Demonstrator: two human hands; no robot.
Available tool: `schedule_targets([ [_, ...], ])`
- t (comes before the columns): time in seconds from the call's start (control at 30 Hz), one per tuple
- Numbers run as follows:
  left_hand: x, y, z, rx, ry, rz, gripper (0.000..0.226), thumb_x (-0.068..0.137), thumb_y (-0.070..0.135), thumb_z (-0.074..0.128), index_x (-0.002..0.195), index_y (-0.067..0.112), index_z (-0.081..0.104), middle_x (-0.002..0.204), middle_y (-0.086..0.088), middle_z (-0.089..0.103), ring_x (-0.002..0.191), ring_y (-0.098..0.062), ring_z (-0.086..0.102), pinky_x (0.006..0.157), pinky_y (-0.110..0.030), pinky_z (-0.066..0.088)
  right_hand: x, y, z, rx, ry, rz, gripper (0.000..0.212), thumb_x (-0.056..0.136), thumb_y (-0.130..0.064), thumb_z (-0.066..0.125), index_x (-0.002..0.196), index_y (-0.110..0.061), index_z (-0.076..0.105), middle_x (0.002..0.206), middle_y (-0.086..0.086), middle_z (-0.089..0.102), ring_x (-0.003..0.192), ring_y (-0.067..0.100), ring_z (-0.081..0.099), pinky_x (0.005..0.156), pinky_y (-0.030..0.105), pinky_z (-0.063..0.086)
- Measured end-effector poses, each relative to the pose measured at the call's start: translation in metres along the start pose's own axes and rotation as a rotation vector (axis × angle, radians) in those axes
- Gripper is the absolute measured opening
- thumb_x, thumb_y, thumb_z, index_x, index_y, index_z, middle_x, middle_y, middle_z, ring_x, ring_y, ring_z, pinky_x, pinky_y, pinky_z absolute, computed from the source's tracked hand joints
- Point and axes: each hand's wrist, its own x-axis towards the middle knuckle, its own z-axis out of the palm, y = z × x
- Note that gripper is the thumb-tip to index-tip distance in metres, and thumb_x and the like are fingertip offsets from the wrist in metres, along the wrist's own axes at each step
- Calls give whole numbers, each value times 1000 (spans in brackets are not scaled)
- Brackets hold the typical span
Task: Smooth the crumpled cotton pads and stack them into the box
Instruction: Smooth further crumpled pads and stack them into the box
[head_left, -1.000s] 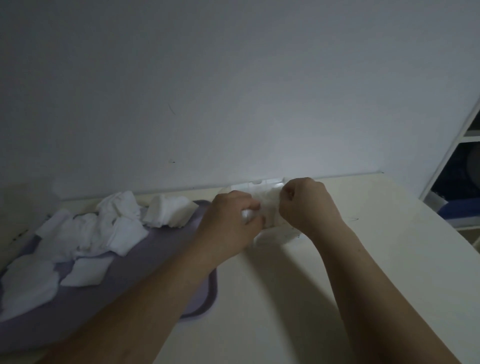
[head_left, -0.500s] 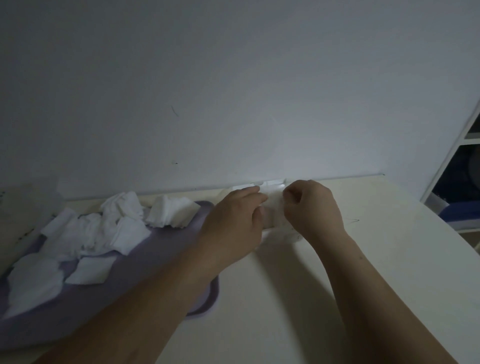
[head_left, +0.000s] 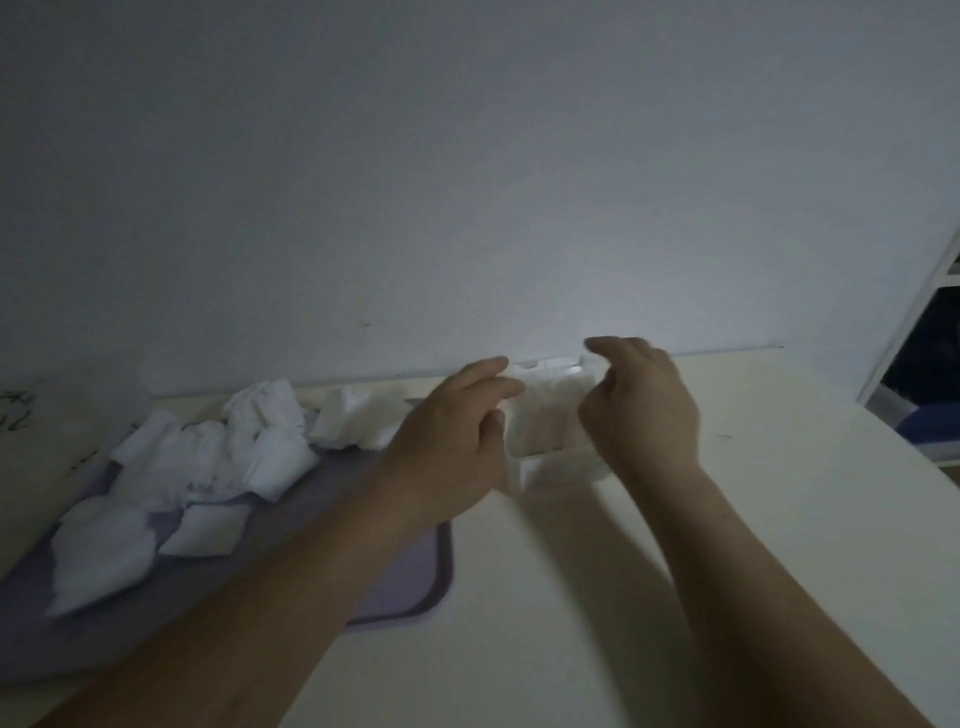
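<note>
A small clear plastic box (head_left: 558, 470) stands on the cream table by the wall, with a flat white cotton pad (head_left: 548, 415) lying inside it. My left hand (head_left: 457, 441) hovers at the box's left side, fingers straight and relaxed, holding nothing. My right hand (head_left: 641, 410) is at the box's right side, fingers loosely curved above the rim, also holding nothing. Several crumpled white cotton pads (head_left: 218, 457) lie heaped on a purple tray (head_left: 410, 587) to the left.
The cream table (head_left: 779, 519) runs right to a rounded edge. A white wall (head_left: 467, 182) rises directly behind the box. A white shelf unit (head_left: 914, 338) with dark contents stands at the far right.
Both hands had been pinching a pad over the box. They have let it go and moved apart to either side, and the pad now lies flat inside the box.
</note>
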Motion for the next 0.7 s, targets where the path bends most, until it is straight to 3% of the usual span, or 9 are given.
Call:
schedule_targets([
  [0.07, -2, -16, -19, 3, 53, -66, 38, 97, 11, 50, 129, 17, 70, 152, 3, 53, 139, -12, 49, 118, -25, 36, 0, 3, 1, 23, 56, -20, 52, 82, 4, 52, 126, -18, 71, 123, 4, 70, 118, 30, 60, 87, 39, 51],
  [0.17, -9, -47, -50, 107, 122, -202, 39, 97, 8, 55, 133, 19, 66, 156, 4, 47, 144, -14, 43, 117, -24, 30, -11, -15, 7, 80, 104, -191, 48, 83, 9, 54, 121, -12, 73, 121, 5, 71, 116, 29, 63, 87, 38, 54],
  [0.23, -16, -65, -66, 194, 83, -326, 46, 96, 10, 56, 141, 18, 58, 160, 0, 42, 147, -20, 40, 118, -28, 28, -23, -34, 14, 163, 67, -356, 45, 83, 9, 55, 121, -9, 73, 121, 7, 71, 115, 29, 65, 91, 37, 55],
  [0.3, -23, -80, -76, 240, -24, -422, 46, 93, 14, 56, 139, 17, 57, 146, -5, 54, 135, -27, 51, 112, -34, 39, -36, -56, 22, 254, -57, -439, 46, 85, 4, 52, 125, -10, 70, 125, 5, 69, 117, 26, 65, 96, 35, 54],
  [0.33, -27, -85, -77, 258, -74, -424, 38, 90, 18, 55, 128, 19, 60, 129, -3, 63, 122, -29, 59, 103, -36, 46, -41, -67, 26, 280, -146, -434, 48, 86, 0, 51, 129, -12, 68, 129, 4, 67, 120, 25, 64, 98, 32, 52],
  [0.4, -34, -94, -75, 241, -141, -399, 26, 87, 20, 55, 113, 21, 60, 106, 5, 67, 104, -21, 63, 87, -30, 46, -47, -86, 36, 292, -346, -374, 54, 89, -4, 51, 141, -14, 58, 142, 3, 60, 129, 23, 58, 103, 25, 43],
  [0.47, -41, -99, -72, 162, -177, -377, 31, 90, 15, 60, 120, 23, 62, 109, 9, 66, 104, -13, 60, 87, -20, 40, -45, -103, 49, 255, -517, -316, 62, 91, -4, 55, 152, -13, 46, 154, 5, 51, 140, 23, 48, 109, 26, 36],
  [0.6, -48, -106, -73, 82, -180, -375, 37, 89, 14, 61, 126, 19, 62, 118, 3, 69, 105, -18, 65, 90, -29, 51, -21, -129, 74, 126, -719, -197, 68, 97, -14, 58, 160, -15, 32, 165, 3, 36, 150, 22, 36, 106, 21, 24],
  [0.7, -52, -109, -76, 46, -183, -318, 29, 89, 12, 53, 114, 16, 69, 106, -1, 71, 93, -19, 66, 81, -33, 54, -14, -136, 91, 170, -894, -66, 69, 91, -15, 69, 155, -15, 42, 153, 8, 52, 139, 24, 51, 99, 16, 33],
])
